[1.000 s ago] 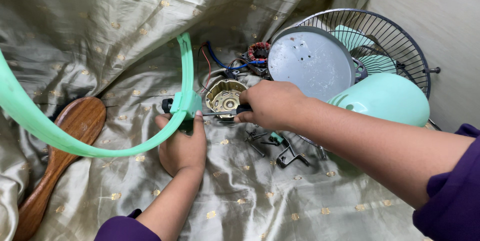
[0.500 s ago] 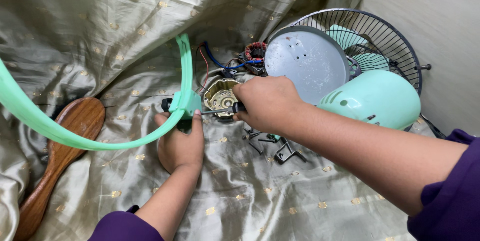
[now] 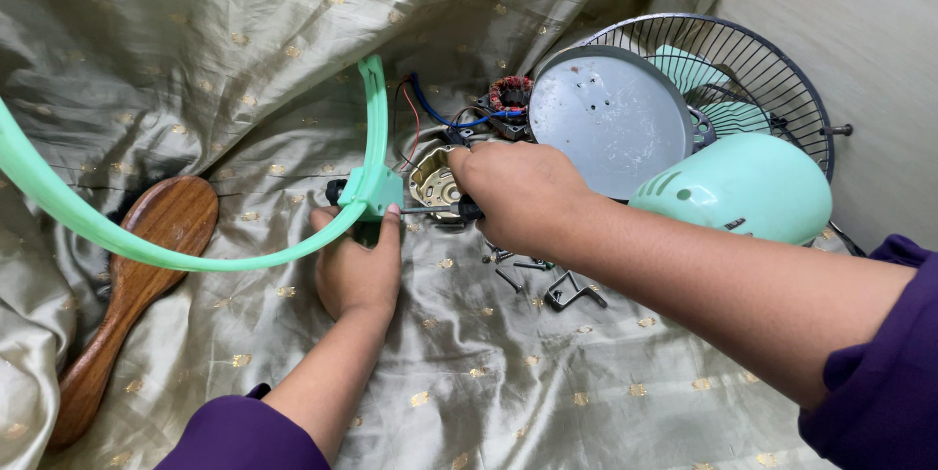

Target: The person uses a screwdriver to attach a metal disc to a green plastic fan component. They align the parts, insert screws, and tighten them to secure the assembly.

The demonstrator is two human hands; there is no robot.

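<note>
Two hands at work: left hand (image 3: 359, 270) gripping green ring's clamp (image 3: 372, 193), right hand (image 3: 518, 194) closed around screwdriver (image 3: 435, 209), near motor housing (image 3: 434, 183).

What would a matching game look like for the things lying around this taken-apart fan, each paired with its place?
Things:
1. wooden brush
2. screwdriver
3. green ring
4. loose screws

Places:
A. gripped in the right hand
B. steadied at its clasp by the left hand
C. far left on the cloth
D. on the cloth under the right wrist

Pairs: 1-C, 2-A, 3-B, 4-D
</note>
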